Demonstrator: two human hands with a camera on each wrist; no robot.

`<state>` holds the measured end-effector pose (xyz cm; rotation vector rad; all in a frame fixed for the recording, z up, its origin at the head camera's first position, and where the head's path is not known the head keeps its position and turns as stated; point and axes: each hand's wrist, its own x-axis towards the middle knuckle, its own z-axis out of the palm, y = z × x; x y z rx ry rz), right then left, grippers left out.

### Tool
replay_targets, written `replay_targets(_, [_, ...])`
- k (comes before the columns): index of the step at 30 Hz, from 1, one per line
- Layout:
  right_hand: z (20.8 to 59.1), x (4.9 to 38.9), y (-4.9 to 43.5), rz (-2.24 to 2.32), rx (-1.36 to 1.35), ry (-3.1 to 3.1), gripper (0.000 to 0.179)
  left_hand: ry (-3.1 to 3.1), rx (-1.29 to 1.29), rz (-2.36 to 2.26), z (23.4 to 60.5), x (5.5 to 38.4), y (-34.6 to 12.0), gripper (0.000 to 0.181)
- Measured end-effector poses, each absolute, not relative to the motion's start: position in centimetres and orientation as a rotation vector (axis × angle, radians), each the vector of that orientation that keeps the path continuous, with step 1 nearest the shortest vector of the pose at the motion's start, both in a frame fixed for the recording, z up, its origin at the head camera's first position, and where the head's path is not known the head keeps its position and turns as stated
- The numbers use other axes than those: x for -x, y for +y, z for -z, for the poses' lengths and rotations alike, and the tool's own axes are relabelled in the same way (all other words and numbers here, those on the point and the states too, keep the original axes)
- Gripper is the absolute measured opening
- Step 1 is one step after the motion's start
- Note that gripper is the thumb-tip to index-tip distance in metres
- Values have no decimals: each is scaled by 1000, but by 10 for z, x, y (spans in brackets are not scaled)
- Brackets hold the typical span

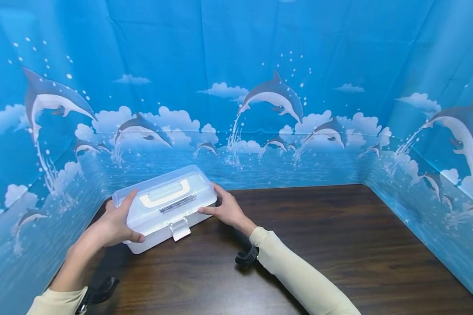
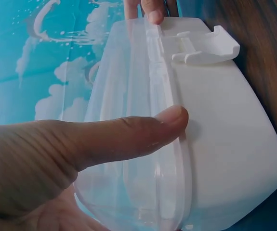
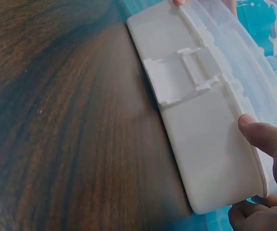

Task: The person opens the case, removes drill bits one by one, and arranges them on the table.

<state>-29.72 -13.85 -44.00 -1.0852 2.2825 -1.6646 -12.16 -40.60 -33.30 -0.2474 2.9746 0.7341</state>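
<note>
A white plastic storage box (image 1: 153,238) with a clear lid (image 1: 163,183) is at the back left of the table, angled to the edge. The lid, with its white handle (image 1: 165,194), lies down over the base. On the front wall, a white latch (image 2: 205,45) has its flap sticking outward. My left hand (image 1: 112,225) grips the left end, thumb along the front seam between lid and base. At the right end, my right hand (image 1: 228,209) holds the box, thumb on the front rim and fingers round the side. Some fingertips are hidden behind the box.
The dark wooden table (image 1: 311,245) extends to the right and front of the box. A blue curtain (image 1: 236,52) printed with dolphins and clouds hangs along the back and both sides. Black straps (image 1: 247,256) are on both wrists.
</note>
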Motion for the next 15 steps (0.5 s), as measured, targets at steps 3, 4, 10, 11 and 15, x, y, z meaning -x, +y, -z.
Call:
replay_targets(3, [441, 297, -138, 1679, 1078, 2286, 90, 2996, 223, -723, 334, 121, -407, 138])
replay_targets(4, [440, 297, -138, 1674, 1074, 2300, 90, 3003, 212, -719, 334, 121, -407, 137])
replay_targets(10, [431, 299, -131, 1609, 1054, 2392, 91, 3037, 148, -719, 331, 120, -414, 129])
replay_targets(11, [428, 300, -128, 1601, 1056, 2395, 90, 3040, 132, -743, 330, 119, -415, 126])
replay_targets(15, [418, 307, -117, 1603, 1076, 2367, 77, 3028, 84, -877, 322, 115, -420, 117])
